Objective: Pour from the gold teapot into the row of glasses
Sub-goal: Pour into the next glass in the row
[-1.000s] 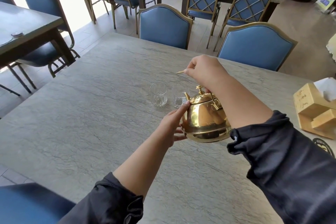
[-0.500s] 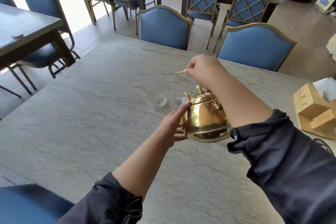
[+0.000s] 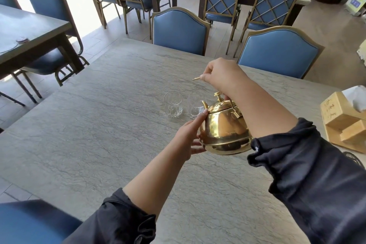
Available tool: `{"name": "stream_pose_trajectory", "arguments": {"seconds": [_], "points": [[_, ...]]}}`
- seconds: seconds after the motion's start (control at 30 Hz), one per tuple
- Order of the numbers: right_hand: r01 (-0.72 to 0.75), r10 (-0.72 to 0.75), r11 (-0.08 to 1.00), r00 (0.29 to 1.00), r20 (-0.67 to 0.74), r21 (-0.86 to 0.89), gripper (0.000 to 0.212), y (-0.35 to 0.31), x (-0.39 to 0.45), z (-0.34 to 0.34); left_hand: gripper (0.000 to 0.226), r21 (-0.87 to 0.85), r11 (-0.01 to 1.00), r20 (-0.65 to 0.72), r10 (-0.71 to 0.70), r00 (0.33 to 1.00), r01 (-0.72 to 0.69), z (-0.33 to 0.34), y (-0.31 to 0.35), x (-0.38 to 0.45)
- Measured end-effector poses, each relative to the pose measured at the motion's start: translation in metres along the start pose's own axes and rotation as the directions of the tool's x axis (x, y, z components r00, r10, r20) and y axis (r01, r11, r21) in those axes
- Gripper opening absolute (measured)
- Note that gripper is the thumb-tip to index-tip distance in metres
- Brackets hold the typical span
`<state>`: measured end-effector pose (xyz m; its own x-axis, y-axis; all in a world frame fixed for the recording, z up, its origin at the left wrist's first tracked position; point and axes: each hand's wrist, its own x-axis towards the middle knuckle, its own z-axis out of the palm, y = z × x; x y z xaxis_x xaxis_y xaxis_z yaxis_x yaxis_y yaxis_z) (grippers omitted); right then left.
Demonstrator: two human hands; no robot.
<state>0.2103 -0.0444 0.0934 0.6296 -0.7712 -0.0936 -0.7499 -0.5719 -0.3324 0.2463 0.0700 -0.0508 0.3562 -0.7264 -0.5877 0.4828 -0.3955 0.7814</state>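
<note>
The gold teapot (image 3: 223,127) hangs above the grey stone table (image 3: 99,125), tipped forward with its spout toward the glasses. My right hand (image 3: 221,75) grips its thin handle from above. My left hand (image 3: 188,137) lies flat against the pot's left side and underside, fingers stretched out. Two clear glasses stand side by side beyond the pot: the left glass (image 3: 173,104) stands free, while the right glass (image 3: 195,105) sits just under the spout tip. Any glass further right is hidden by the pot and my right arm.
Two blue padded chairs (image 3: 179,30) stand at the table's far edge. A wooden tissue box (image 3: 344,119) sits at the right side of the table. More tables and lattice-back chairs fill the room behind.
Hardly anything has moved: the pot stays tipped over the right glass with both hands in the same hold.
</note>
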Motion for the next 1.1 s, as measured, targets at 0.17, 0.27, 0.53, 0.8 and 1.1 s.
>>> {"name": "stream_pose_trajectory", "arguments": {"seconds": [0.17,0.27,0.53,0.8,1.1], "points": [[0.0,0.0,1.0,1.0,-0.008,-0.016,0.031,-0.001,0.0,-0.001,0.063,0.009,1.0,0.001,-0.005,1.0,0.005,-0.001,0.002,-0.001],[0.007,-0.007,1.0,1.0,-0.025,-0.001,0.03,0.001,-0.002,0.002,0.06,0.017,1.0,0.001,-0.013,1.0,0.013,-0.002,0.001,-0.001],[0.026,-0.005,0.988,0.991,-0.137,0.15,0.024,0.014,-0.011,0.021,0.055,0.051,0.999,-0.008,0.006,1.0,-0.006,-0.006,-0.003,-0.001],[0.072,-0.016,0.97,0.972,-0.236,0.232,0.023,0.021,-0.031,0.038,0.032,0.065,0.997,-0.033,0.039,0.999,-0.037,-0.02,-0.007,-0.005],[0.169,-0.097,0.955,0.955,-0.281,0.244,0.028,-0.004,-0.033,0.035,0.042,0.003,0.994,-0.139,0.11,0.984,-0.111,-0.035,0.0,-0.017]]}}
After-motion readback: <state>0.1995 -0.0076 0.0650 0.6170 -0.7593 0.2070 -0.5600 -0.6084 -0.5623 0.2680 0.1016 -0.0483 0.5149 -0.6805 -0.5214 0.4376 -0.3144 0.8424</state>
